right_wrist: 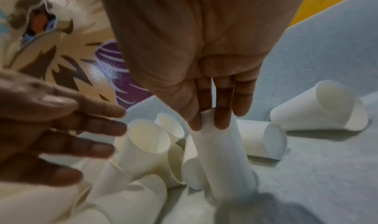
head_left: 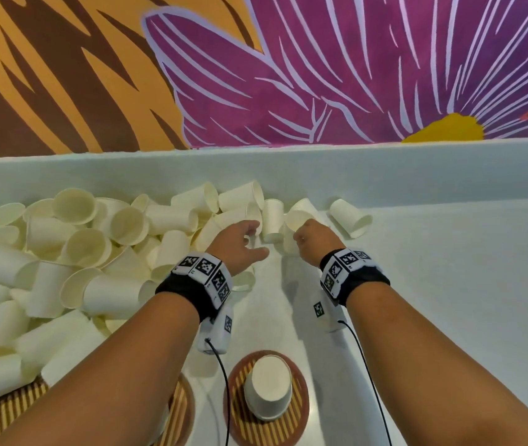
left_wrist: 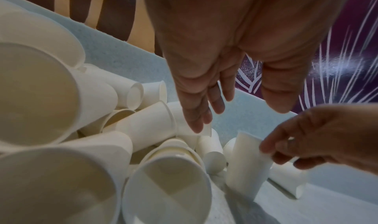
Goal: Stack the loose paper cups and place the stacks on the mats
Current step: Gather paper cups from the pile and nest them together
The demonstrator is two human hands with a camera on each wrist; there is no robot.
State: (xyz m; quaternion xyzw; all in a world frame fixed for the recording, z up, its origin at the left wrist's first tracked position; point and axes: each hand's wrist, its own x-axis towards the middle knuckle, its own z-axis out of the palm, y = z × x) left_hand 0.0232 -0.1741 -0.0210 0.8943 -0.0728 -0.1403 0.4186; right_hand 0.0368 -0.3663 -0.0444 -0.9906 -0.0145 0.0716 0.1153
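Here the right hand (head_left: 312,241) has its fingertips (right_wrist: 222,120) pinched on the upper end of a white paper cup standing upside down (right_wrist: 223,154) on the pale grey table (head_left: 449,284); its long axis runs nearly upright, tilted a little. Whether this is one cup or a short nested stack cannot be told. The left hand (head_left: 237,243) hovers just beside it with fingers straight and spread, holding nothing, its fingertips (left_wrist: 196,125) close over a white cup lying on its side (left_wrist: 192,122) at the near edge of the heap.

The loose white paper cups (head_left: 79,252) lie mostly to the left of both hands, tumbled on their sides with mouths facing all ways, so the left hand is the nearer one to feed the next cup, judging by position. A few strays (head_left: 351,217) lie to the right, toward the wall. Near the body, an inverted stack of white cups (head_left: 269,389) sits on a round red-and-yellow striped mat (head_left: 298,413); a second striped mat (head_left: 179,410) beside it is partly hidden by the left forearm.
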